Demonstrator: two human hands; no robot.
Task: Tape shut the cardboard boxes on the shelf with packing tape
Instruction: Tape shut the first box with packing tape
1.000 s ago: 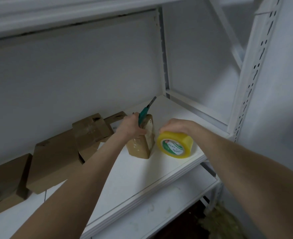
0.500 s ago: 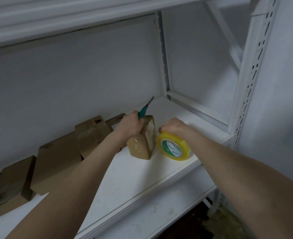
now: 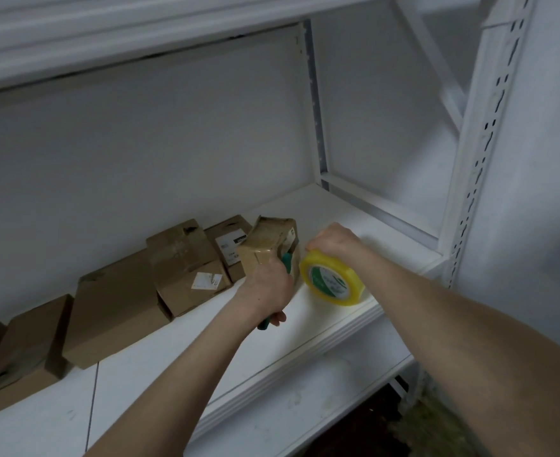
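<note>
Left hand [image 3: 267,285]: fingers closed around green-handled cutter [image 3: 286,260], against small brown cardboard box [image 3: 268,240].
Right hand [image 3: 333,240]: fingers gripping yellow packing-tape roll [image 3: 333,282] at white shelf's [image 3: 305,321] front edge.

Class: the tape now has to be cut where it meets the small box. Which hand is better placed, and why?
Left. The left hand already grips the green-handled cutter against the small box, while the right hand is occupied holding the yellow tape roll beside it.
</note>
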